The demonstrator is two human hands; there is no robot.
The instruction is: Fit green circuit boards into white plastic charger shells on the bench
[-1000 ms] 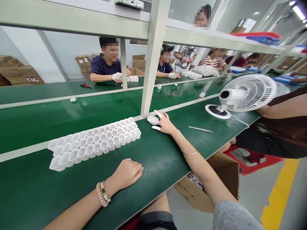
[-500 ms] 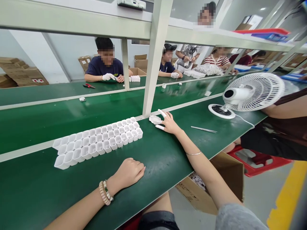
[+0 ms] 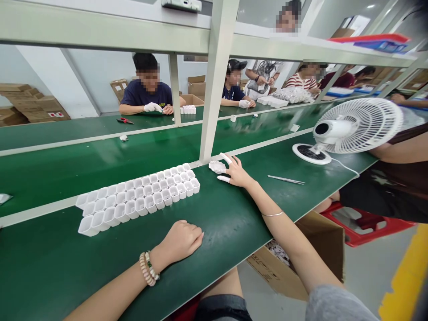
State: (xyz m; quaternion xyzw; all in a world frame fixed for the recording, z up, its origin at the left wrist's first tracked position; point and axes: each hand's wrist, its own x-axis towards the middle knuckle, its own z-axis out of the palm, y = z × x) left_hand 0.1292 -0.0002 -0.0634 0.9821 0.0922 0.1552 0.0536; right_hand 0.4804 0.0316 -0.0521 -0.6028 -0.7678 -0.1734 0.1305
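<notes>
My left hand (image 3: 182, 240) rests on the green bench in a loose fist, fingers curled under, with nothing visible in it. On its wrist are beaded bracelets (image 3: 148, 269). Beyond it stand rows of small white open cups (image 3: 140, 191), side by side, several with a dark dot inside. My right hand (image 3: 238, 172) lies farther forward, fingers spread, with white finger cots (image 3: 224, 179) on thumb and index finger. Beside its fingertips is a crumpled white bundle (image 3: 217, 166); whether a finger touches it I cannot tell.
Tweezers (image 3: 286, 179) and a white fan (image 3: 334, 131) are to the right. A metal post (image 3: 217, 84) rises beyond my right hand. Past the bench edge runs a green belt (image 3: 160, 145) carrying small white parts (image 3: 123, 138). Co-workers sit opposite. A cardboard box (image 3: 321, 240) stands below the bench.
Small parts on the belt have shifted right, and another has come in at the left edge. Both my hands keep their pose. The view has shifted slightly.
</notes>
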